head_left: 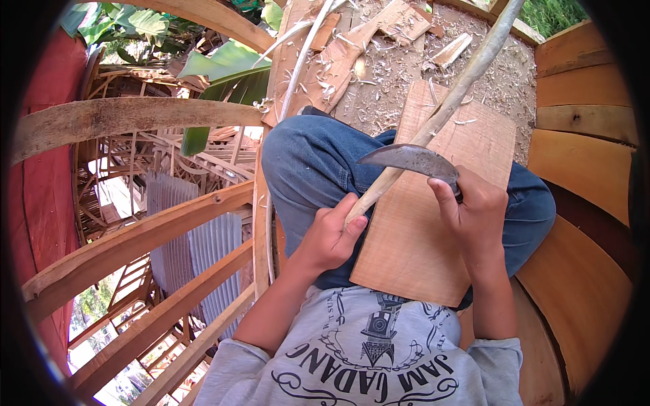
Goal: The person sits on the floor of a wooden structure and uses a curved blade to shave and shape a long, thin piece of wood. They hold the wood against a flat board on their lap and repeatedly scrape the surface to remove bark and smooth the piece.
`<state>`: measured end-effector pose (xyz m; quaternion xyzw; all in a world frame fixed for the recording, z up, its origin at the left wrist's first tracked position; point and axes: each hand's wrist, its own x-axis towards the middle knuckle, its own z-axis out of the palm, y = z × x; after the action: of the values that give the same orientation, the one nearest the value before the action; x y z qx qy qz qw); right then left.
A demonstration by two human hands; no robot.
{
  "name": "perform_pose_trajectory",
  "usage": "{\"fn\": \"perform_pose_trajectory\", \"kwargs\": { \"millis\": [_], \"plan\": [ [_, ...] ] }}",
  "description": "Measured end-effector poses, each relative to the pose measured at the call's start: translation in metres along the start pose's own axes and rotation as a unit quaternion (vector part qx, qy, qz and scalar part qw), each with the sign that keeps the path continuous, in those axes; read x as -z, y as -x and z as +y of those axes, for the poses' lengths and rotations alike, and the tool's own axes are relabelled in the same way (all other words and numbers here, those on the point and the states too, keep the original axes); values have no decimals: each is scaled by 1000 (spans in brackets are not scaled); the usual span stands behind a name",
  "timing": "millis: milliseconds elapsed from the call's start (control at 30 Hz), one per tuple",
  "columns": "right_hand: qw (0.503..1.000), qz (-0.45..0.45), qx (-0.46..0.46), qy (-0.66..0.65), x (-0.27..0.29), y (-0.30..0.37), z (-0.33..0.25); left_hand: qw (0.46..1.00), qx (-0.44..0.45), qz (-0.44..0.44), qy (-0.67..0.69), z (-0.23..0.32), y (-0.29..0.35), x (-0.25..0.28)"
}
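My left hand (332,232) is closed round the lower end of a long wooden stick (447,108), which slants up and away to the right. In my right hand (476,204) is a sickle (412,160), its dark curved blade pointing left and lying across the stick just beyond my left hand. The sickle's handle is mostly hidden by my fingers. The stick is pale and bared near my left hand and greyer toward its far end. Beneath both hands a flat wooden board (413,250) rests over my lap and crossed legs.
Wood shavings (379,101) and offcuts (452,50) litter the floor ahead. A slatted wooden railing (142,237) runs along my left, with corrugated sheets (215,257) and timber below it. Curved wooden planks (575,169) form a wall on my right. Another thin strip (298,68) lies beside my left knee.
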<state>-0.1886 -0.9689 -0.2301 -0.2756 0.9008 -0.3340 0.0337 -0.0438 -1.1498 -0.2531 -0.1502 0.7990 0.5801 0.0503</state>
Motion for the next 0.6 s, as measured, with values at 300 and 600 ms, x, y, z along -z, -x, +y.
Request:
{"fn": "perform_pose_trajectory", "kwargs": {
  "millis": [300, 600],
  "plan": [
    [997, -6, 48, 66, -4, -5, 12, 1000, 9, -13, -9, 1, -1, 2],
    [984, 53, 60, 161, 7, -15, 35, 1000, 8, -2, -7, 10, -4, -2]
  ]
}}
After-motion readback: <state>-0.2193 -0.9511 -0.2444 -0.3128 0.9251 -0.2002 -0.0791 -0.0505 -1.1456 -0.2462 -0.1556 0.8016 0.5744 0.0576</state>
